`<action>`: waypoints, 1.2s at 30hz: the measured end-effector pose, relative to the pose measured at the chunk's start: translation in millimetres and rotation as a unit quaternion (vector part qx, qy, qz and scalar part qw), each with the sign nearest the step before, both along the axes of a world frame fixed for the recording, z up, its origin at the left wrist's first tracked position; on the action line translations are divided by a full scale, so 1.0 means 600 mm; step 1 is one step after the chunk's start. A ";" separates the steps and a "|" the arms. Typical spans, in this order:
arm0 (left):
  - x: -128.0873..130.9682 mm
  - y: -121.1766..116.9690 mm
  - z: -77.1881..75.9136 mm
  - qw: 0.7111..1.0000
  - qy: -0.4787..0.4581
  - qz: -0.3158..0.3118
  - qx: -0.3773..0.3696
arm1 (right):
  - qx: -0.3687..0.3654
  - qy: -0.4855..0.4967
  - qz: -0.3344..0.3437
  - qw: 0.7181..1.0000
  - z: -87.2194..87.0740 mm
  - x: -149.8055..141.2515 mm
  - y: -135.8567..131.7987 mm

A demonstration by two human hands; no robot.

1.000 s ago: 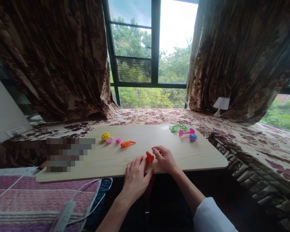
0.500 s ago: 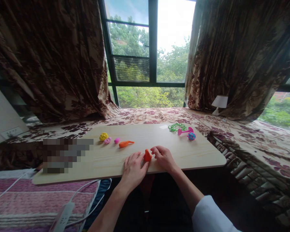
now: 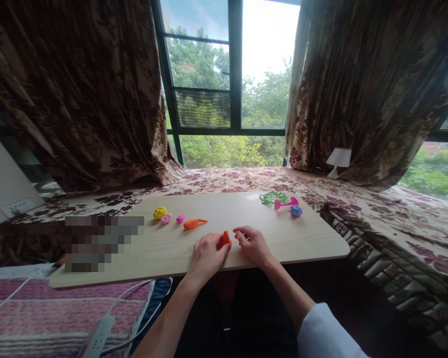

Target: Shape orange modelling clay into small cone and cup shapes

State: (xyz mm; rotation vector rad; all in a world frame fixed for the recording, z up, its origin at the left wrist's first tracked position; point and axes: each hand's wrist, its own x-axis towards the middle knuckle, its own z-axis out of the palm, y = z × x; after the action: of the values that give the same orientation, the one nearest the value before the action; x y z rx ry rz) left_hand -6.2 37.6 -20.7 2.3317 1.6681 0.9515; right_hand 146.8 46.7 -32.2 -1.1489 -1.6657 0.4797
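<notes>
Orange, and perhaps soft like modelling clay, is the small piece (image 3: 225,237) which you have near the front edge of the counter (image 3: 302,238). Take this piece as the middle of your clock, with twelve o'clock toward the window (image 3: 235,64). To handle it well, I would advise that you support it with the left side and use only light pressure, because a soft thing could take a dent from a strong thumb. Its upper tip rises above your fingers, so it is better, I think, not to squeeze there. It would also be wise to work a little away from the edge, since a piece that slips may roll down toward six o'clock.

Your left hand (image 3: 207,254), at eight o'clock, is closed narrowly around the piece: the thumb lies at its near side, and the fingers are curved at its left. Exactly how firm this hold is, I cannot judge. Your right hand (image 3: 254,244) is at three o'clock, just beside the piece but apart from it. Its fingers are loosely bent, with a small gap between thumb and forefinger, and I see nothing held there.

At ten o'clock lies a longer orange shape (image 3: 194,224) with a thin tail, and farther on the same line are a magenta lump (image 3: 180,219), a pale pink lump (image 3: 166,219) and a yellow lump (image 3: 160,213). Toward two o'clock you have a blue knobbly ball (image 3: 295,211), a pink double-ended stand (image 3: 282,204) and a green tangle (image 3: 272,198).
</notes>
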 end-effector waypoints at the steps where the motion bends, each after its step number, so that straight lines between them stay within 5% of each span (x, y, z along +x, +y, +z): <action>1: 0.002 0.000 -0.001 1.000 -0.013 0.006 0.000 | 0.003 -0.007 0.008 1.000 0.002 -0.001 -0.002; 6: 0.017 -0.011 -0.008 0.997 -0.068 0.013 0.023 | 0.000 -0.008 0.065 0.998 0.014 -0.002 -0.013; 15: 0.014 -0.013 -0.022 0.981 -0.190 -0.025 0.028 | -0.056 0.147 0.127 0.979 0.012 -0.002 -0.011; 22: 0.012 -0.008 0.000 0.927 -0.353 -0.081 -0.093 | -0.049 0.212 0.146 0.965 0.010 -0.002 -0.006; 36: 0.014 -0.007 -0.006 0.911 -0.396 -0.081 -0.081 | 0.002 0.150 0.120 0.981 -0.001 -0.001 -0.003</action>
State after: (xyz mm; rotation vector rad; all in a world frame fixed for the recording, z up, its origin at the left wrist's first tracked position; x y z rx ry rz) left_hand 2.2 33.5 -24.2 1.5914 1.1365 1.3958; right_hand 146.4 45.2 -32.7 -0.8275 -1.5429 0.7623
